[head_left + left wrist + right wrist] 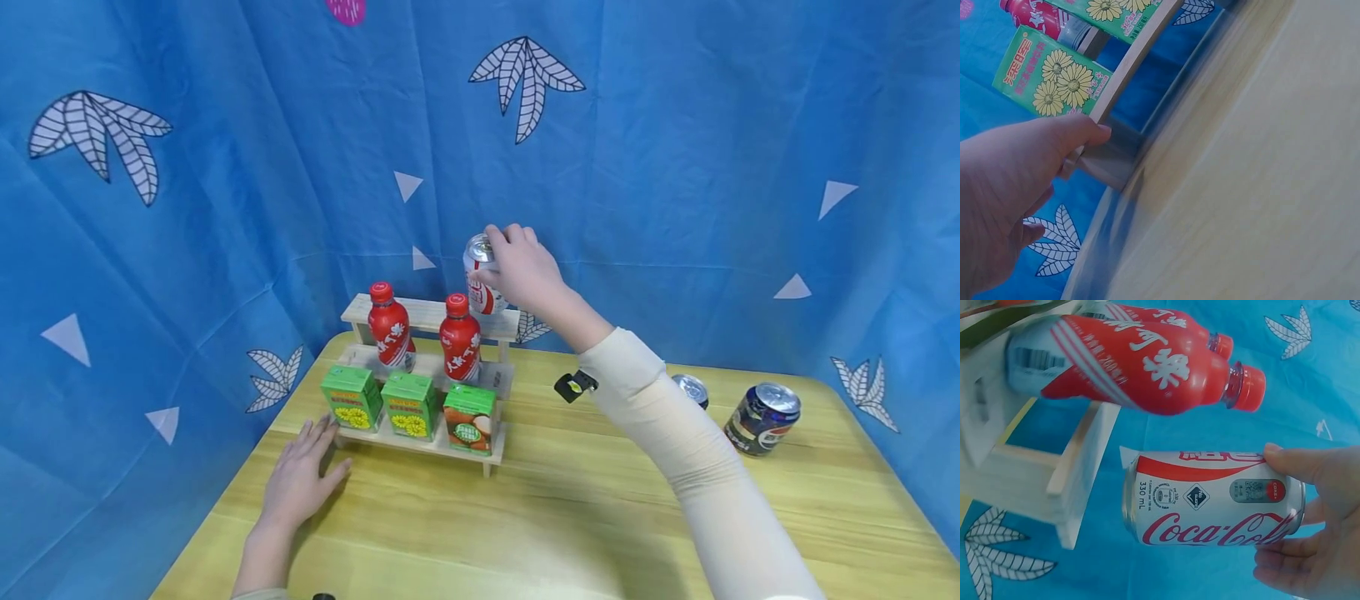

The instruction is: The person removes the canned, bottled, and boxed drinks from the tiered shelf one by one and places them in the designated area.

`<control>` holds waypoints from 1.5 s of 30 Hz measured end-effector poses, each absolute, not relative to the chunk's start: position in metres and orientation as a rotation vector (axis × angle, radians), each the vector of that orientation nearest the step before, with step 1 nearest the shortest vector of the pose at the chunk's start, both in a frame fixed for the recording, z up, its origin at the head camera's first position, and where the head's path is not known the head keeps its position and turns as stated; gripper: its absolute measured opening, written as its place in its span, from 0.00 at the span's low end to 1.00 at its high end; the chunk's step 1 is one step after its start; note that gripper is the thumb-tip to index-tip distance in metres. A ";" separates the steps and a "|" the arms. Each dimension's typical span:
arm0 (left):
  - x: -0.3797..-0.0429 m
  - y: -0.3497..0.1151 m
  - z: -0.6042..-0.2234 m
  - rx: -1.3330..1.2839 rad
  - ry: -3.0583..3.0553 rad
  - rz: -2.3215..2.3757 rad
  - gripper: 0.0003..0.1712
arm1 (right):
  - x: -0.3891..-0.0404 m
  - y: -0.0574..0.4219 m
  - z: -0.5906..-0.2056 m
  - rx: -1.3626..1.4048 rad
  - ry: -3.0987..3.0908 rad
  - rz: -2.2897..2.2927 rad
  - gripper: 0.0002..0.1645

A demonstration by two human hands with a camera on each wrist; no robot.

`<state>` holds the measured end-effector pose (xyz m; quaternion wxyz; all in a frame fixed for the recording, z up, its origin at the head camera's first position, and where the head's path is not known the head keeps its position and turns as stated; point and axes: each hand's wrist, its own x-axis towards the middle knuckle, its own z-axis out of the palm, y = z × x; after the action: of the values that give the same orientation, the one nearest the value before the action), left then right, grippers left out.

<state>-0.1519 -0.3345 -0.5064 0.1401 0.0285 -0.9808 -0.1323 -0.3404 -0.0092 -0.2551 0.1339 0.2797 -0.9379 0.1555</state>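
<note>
My right hand (pixel 525 267) grips a white-and-red Coca-Cola can (pixel 480 279) near its top. The can is upright, close over the right end of the top tier of a small wooden step rack (pixel 431 313). In the right wrist view, thumb and fingers lie on opposite sides of the can (pixel 1210 499), its base near the rack's edge. At the rack's front left corner is my left hand (pixel 296 479), fingers extended against that end, holding nothing. Red bottles (pixel 460 342) stand on the middle tier, and green drink cartons (pixel 408 406) line the bottom one.
Right of the rack stand a dark blue Pepsi can (pixel 762 419) and another can (pixel 691 389), partly hidden by my right sleeve (pixel 697 450). A blue patterned curtain (pixel 675 167) hangs behind and beside the wooden table (pixel 547 508).
</note>
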 end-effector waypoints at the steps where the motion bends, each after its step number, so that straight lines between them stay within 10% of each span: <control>1: -0.152 -0.335 -0.507 0.085 -2.839 -0.386 0.41 | -0.340 -0.005 -0.257 0.814 -2.717 0.451 0.45; 45: -0.154 -0.334 -0.504 0.103 -2.867 -0.375 0.42 | -0.309 0.142 -0.367 0.605 -2.819 0.712 0.39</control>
<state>-0.1537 -0.3338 -0.5037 0.1240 0.0352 -0.9833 -0.1287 -0.3087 0.1417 -0.3666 0.0859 0.2031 -0.9457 0.2389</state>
